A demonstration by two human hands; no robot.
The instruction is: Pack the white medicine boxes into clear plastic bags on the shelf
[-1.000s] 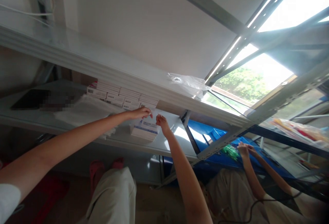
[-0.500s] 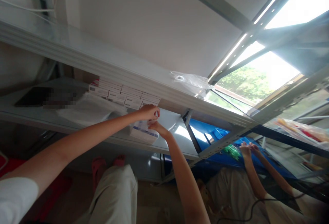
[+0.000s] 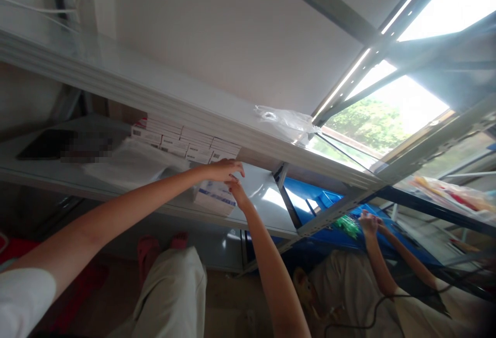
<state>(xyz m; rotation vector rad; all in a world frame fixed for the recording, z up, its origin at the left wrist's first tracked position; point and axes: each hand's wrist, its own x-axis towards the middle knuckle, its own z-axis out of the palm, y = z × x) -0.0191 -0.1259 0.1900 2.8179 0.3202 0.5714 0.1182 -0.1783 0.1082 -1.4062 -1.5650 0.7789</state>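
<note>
My left hand (image 3: 223,170) and my right hand (image 3: 235,188) meet above the lower shelf, their fingertips almost touching. The left fingers are bent, the index reaching out past the thumb. The right fingers are drawn together just below. Whatever lies between them is too small to make out. Right beneath them, near the shelf's front edge, rests a white pack (image 3: 214,198) with a blue band. Behind my hands is a stack of small white boxes (image 3: 186,144) with printed labels. A translucent white bag (image 3: 129,165) lies flat to the left.
A grey upper shelf (image 3: 186,90) runs above my hands, with a clear plastic bag (image 3: 284,120) on it. A metal post (image 3: 337,209) stands on the right. Beyond it, a co-worker's hands (image 3: 370,221) are near a blue bin and green material (image 3: 347,226). A dark flat object (image 3: 46,144) lies far left.
The fingers of my left hand have loosened and its index has stretched out. My right hand has risen slightly towards it. The pack and boxes stay in place.
</note>
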